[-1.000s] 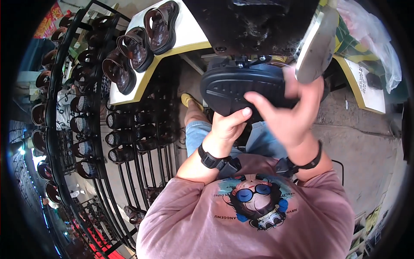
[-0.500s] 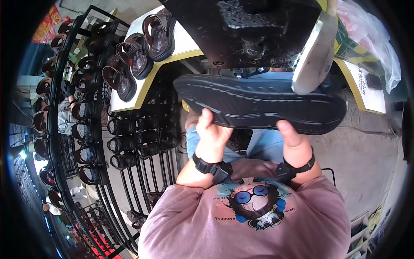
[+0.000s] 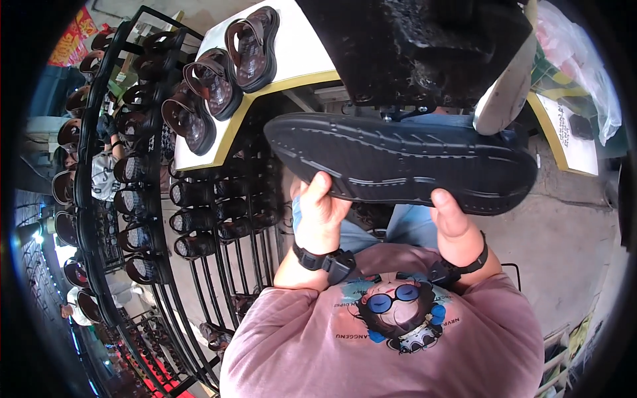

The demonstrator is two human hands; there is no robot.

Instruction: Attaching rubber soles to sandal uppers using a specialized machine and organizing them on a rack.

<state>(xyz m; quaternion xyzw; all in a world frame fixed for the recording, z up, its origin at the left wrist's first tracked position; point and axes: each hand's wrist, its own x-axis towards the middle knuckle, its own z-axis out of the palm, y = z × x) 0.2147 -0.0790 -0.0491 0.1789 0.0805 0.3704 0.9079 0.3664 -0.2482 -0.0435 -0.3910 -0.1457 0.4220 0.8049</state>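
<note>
Sole (image 3: pixel 405 162) swung flat since before, black ridged rubber, left hand (image 3: pixel 318 215) and right hand (image 3: pixel 451 222) grip pinching its edge

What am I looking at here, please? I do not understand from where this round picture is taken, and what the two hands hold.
The picture comes from a wide camera worn on a person's head, looking down, so edges bend. There is no machine, only two bare hands. The left hand and the right hand hold a long black shoe sole, tread side up, one hand under each part. Both wrists wear black bands. Beyond, brown sandals lie on a white table with a yellow edge. At the left, a black rack carries many more sandals.
</note>
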